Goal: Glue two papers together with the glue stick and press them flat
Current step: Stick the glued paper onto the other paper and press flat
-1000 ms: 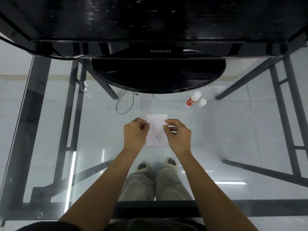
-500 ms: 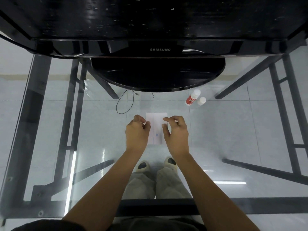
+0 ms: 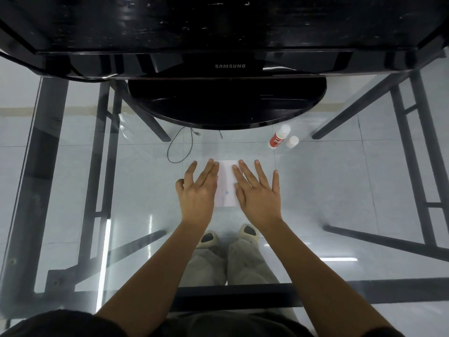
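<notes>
A small white paper [image 3: 227, 183] lies flat on the glass table [image 3: 340, 190] in the middle. My left hand [image 3: 198, 190] lies flat over its left edge with the fingers straight and spread. My right hand [image 3: 257, 193] lies flat over its right edge, fingers also straight. Only the strip of paper between the hands shows, with a small blue mark on it. Whether there are two sheets I cannot tell. The red and white glue stick [image 3: 279, 137] lies uncapped at the back right, with its white cap [image 3: 292, 141] just beside it.
A black Samsung monitor [image 3: 229, 66] stands at the back on a round black base [image 3: 226, 103]. A thin black cable [image 3: 179, 147] loops in front of the base. Through the glass I see the black table frame, my legs and shoes.
Both hands went from curled fingers pinching the paper's edges to lying flat with straight fingers on the paper.
</notes>
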Motion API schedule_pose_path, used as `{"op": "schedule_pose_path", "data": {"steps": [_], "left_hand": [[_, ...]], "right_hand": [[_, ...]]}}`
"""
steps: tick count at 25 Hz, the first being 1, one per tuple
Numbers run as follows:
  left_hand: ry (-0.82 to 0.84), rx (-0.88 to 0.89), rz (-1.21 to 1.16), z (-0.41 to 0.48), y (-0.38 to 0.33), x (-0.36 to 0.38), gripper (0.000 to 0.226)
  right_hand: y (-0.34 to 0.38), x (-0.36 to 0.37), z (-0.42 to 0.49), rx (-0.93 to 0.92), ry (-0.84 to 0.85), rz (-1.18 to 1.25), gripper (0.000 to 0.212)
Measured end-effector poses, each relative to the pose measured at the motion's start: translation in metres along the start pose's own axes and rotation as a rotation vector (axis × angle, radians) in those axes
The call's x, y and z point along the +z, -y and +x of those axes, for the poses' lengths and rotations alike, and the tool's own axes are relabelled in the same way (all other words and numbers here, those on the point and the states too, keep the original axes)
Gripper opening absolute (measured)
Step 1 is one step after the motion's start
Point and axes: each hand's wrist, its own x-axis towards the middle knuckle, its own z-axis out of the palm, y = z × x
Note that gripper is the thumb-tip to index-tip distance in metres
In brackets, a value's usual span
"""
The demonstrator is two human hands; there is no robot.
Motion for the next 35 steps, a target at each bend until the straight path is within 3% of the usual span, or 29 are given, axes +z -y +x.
{"op": "schedule_pose_path", "data": {"steps": [5,12,18,23,29,35], "left_hand": [[0.080,0.049,0.147,0.000,0.009,-0.006,0.042],[0.361,0.265,0.370,0.014,0.037,-0.017,0.063],[0.458,0.408,0.396,0.023,0.053,-0.021,0.094],[0.505,0.439,0.318,0.030,0.056,-0.022,0.103],[0.450,0.592,0.278,0.023,0.067,-0.019,0.078],[0.449,0.816,0.278,0.000,0.076,-0.022,0.071]], "right_hand": [[-0.004,-0.004,0.001,-0.089,0.024,-0.033,0.062],[-0.011,-0.011,0.004,-0.153,0.083,0.063,0.069],[-0.014,-0.012,0.007,-0.164,0.119,0.088,0.081],[-0.015,-0.014,0.009,-0.170,0.127,0.113,0.086],[-0.013,-0.014,0.008,-0.165,0.118,0.108,0.085],[-0.013,-0.014,0.008,-0.159,0.119,0.097,0.085]]}}
